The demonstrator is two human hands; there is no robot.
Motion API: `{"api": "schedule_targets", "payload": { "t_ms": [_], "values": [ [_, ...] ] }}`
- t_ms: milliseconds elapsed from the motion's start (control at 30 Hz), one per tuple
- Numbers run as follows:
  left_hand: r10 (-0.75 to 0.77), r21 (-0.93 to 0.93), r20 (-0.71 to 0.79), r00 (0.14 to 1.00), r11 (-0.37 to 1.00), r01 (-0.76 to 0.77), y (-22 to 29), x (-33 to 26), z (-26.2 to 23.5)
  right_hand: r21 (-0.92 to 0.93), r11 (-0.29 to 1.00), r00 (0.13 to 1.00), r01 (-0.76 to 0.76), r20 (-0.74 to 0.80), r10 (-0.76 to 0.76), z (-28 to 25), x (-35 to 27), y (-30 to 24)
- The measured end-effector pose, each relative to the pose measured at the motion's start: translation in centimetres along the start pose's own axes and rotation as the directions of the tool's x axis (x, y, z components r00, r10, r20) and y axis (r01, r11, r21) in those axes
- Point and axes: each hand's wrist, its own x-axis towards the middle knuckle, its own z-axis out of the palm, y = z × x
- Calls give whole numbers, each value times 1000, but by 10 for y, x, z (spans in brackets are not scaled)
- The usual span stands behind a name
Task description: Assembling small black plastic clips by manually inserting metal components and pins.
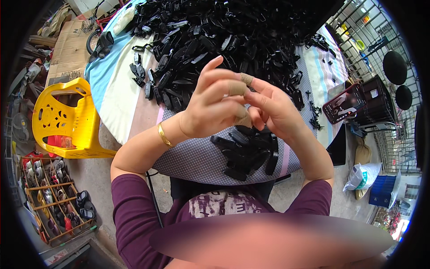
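My left hand (212,101) and my right hand (280,112) meet above the near part of the table. Tan tape is wrapped around several fingers. On my left hand the little finger sticks up while the other fingers bend toward the right hand. My right thumb and fingers are drawn together against the left fingertips; anything small between them is hidden. Just beneath the hands lies a small heap of black plastic clip-like parts (246,154). Beyond them a large pile of similar black parts (206,49) covers much of the table.
The table (188,161) has a dotted, striped cloth. A phone (344,103) leans by a black crate (378,101) at right. At left stand a yellow plastic chair (85,121) and a shoe rack (45,197). A white bag (362,176) sits on the floor at right.
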Motion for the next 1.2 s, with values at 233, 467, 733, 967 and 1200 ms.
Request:
{"api": "schedule_targets", "payload": {
  "t_ms": [233, 467, 733, 967, 1200],
  "values": [
    [-732, -530, 195, 652, 481, 698, -7, 1, -2, -13, 997, 992, -73, 106, 74, -3, -4, 6],
    [-728, -252, 93, 679, 642, 724, -13, -6, 3, -304, 950, 997, 64, -24, -75, -6, 1, 23],
    [-13, 473, -21, 1000, 881, 21, -13, -6, 6, 12, 1000, 999, -7, 41, 6, -4, 8, 16],
    [-194, 377, -70, 978, 903, 206, -14, -2, 1, -3, 1000, 996, 12, -86, -13, -3, 4, 25],
    [-342, 474, 89, 936, 841, 262, -6, -3, 1, -270, 953, 985, 138, -63, -160, 2, -6, 16]
  ]
}}
